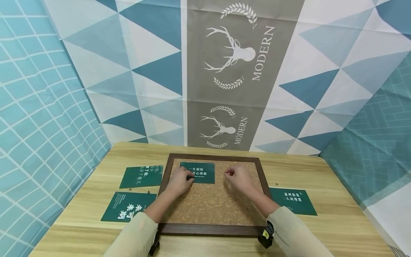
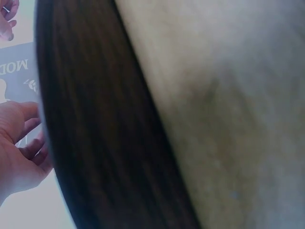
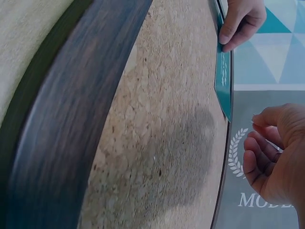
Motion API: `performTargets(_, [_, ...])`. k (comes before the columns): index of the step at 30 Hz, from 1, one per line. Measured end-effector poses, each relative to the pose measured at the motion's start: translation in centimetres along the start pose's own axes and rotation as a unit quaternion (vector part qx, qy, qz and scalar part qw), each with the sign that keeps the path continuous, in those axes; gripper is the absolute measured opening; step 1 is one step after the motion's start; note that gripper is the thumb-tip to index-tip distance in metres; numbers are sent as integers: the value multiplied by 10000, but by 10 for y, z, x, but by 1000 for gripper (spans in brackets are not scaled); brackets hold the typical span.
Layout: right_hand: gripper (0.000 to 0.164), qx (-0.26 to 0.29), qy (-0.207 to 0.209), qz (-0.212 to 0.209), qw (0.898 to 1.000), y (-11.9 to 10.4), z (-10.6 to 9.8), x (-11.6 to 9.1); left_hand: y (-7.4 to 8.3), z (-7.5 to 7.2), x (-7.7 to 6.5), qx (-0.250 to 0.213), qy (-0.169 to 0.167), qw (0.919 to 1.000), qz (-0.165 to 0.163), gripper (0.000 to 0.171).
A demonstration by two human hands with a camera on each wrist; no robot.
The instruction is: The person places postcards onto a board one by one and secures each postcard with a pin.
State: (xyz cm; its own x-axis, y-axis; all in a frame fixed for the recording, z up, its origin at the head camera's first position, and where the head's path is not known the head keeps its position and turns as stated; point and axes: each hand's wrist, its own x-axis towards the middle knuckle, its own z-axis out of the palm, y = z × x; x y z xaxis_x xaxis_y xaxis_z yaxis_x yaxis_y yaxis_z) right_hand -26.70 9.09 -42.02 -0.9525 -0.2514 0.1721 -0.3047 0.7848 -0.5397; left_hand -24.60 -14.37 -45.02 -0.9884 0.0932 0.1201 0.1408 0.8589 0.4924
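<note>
A green card (image 1: pixel 203 170) with white lettering lies at the upper left of a cork board (image 1: pixel 205 203) in a dark brown frame (image 1: pixel 212 229). My left hand (image 1: pixel 179 181) holds the card at its left side, thumb and forefinger close together over it; the hand hides that corner. Over the cork, to the right of the card, hovers my right hand (image 1: pixel 240 178). In the right wrist view, the right hand (image 3: pixel 274 148) has curled fingers, thumb and forefinger meeting at their tips. I cannot tell whether something tiny is between those tips.
Two more green cards, an upper card (image 1: pixel 141 176) and a lower card (image 1: pixel 123 207), lie left of the board on the wooden table (image 1: pixel 337 228). Another card (image 1: pixel 297 202) is at the right, partly behind my forearm. Small dark bits (image 1: pixel 148 192) dot the table. A patterned backdrop (image 1: pixel 154 82) rises behind.
</note>
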Motion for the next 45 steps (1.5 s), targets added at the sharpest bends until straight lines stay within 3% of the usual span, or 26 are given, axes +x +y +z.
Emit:
performTargets(30, [9,-165,-449,-283,9985,-15,29,6,2,-2,-3,9,40,10000,30,13])
performTargets(45, [12,-996,-533,-392,9928,-17,38,6,-2,1,0,37,131,9998,135,13])
